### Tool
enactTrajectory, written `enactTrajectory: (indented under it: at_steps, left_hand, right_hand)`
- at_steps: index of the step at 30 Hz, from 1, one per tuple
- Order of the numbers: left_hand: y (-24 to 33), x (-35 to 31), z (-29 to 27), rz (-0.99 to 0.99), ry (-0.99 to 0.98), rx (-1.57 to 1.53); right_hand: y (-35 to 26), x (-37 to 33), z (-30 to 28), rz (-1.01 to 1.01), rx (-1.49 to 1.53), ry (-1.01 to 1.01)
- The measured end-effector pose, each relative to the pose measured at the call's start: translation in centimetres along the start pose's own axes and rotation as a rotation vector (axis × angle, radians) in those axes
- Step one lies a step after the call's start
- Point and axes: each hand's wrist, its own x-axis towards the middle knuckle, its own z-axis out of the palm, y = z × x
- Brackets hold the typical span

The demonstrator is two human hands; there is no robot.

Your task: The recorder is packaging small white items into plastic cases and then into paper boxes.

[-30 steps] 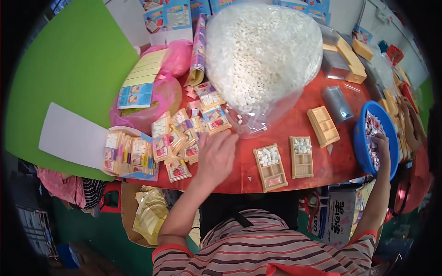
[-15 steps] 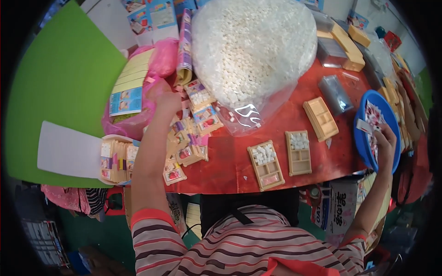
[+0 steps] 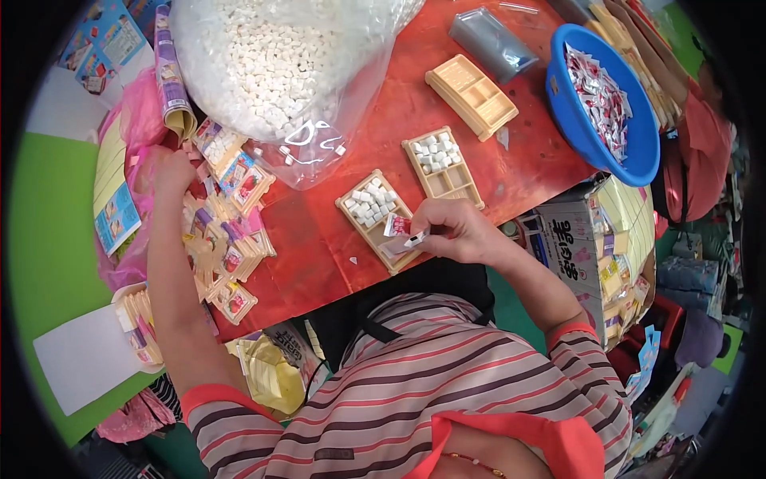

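Observation:
Over the lower end of a beige compartment tray, my right hand pinches a small red-and-white sachet and a small white piece with a dark mark. White cubes fill that tray's top compartment. A similar tray lies beyond it to the right, also with white cubes in its top section. At the far left, my left hand reaches down beside a pink plastic bag and some small pink pieces. Its fingers are mostly hidden.
A large clear bag of white cubes stands at the back. Filled packs are heaped near my left forearm. Stacked beige trays, a clear plastic bundle and a blue basin of sachets are on the right.
My right hand has moved from the blue basin leftward to the nearer tray, with the sachet. My left hand stays by the pink bag. The whole view has turned and shifted.

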Motion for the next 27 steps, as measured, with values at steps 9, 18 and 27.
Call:
enactTrajectory:
  at_steps: [9,18,27]
  left_hand:
    - [12.7,-13.2,-15.5,0.430,0.341,-0.702]
    - [32.1,-18.2,-15.4,1.167,0.172,-0.456]
    - [27.2,-16.7,-14.5,0.968,0.341,-0.797]
  right_hand:
    - [1.2,-2.0,3.0,-0.153,-0.184,0.143]
    - [1.0,-1.7,5.2,-0.266,-0.252,0.211]
    - [0.8,-1.9,4.1,-0.148,-0.180,0.275]
